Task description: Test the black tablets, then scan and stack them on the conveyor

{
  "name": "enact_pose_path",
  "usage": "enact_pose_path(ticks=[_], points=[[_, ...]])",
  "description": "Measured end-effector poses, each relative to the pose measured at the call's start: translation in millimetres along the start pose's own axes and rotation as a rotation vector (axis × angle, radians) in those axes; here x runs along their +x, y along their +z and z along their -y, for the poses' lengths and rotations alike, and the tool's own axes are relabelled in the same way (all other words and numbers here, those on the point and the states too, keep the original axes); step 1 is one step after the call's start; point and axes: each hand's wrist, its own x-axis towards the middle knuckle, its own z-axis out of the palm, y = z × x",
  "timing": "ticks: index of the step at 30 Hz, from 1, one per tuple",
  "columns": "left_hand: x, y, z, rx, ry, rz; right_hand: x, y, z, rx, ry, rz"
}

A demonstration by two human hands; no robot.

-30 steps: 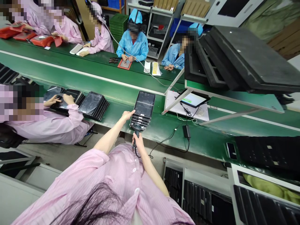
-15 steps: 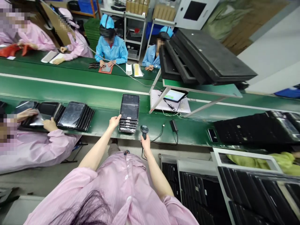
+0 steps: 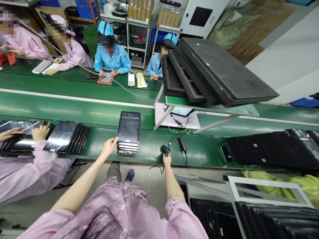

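A stack of several black tablets [image 3: 129,132] lies on the near green bench [image 3: 149,146]. My left hand [image 3: 109,146] rests against the stack's near left corner, thumb and fingers closed on its edge. My right hand [image 3: 166,160] is wrapped round the handle of a black corded barcode scanner [image 3: 165,150], which sits down on the bench to the right of the stack. The scanner's cable [image 3: 156,166] trails off the bench edge.
A power adapter [image 3: 182,143] and a lit tablet [image 3: 181,111] on white paper sit under a green stand holding black foam trays [image 3: 219,73]. A neighbour's hands [image 3: 40,132] handle fanned tablets [image 3: 67,136] at the left. More workers sit across the belt. Black trays [image 3: 271,149] lie at the right.
My right hand has carried the scanner from the front of the tablet stack to the right and down onto the bench. My left hand stayed at the stack's corner. The view swung right.
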Motion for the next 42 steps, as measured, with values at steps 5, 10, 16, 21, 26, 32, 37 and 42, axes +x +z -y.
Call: enact_pose_path(ticks=[5,10,16,21,26,32,37,42], points=[[3,-0.3,3,0.015,-0.015,0.028,31,-25,-9,-0.039,0.033,-0.015],[2,3.5,5,-0.028,-0.028,-0.003,42,-46,-11,-0.063,0.012,-0.029],[1,7.2,10,-0.090,-0.022,0.004,5,-52,8,-0.003,-0.133,-0.236],[3,11.5,10,-0.080,0.049,-0.057,-81,-26,70,0.371,-0.638,0.098],[8,3.9,5,0.086,0.179,-0.006,-165,17,146,0.441,-0.916,0.360],[12,-11.3,0,0.255,0.338,0.090,-195,42,187,0.446,-0.855,0.168],[9,-12.8,2,0.306,0.352,0.070,-198,46,183,0.461,-0.852,0.101],[2,-9.9,10,0.203,0.375,0.070,-206,46,175,0.448,-0.864,0.037]])
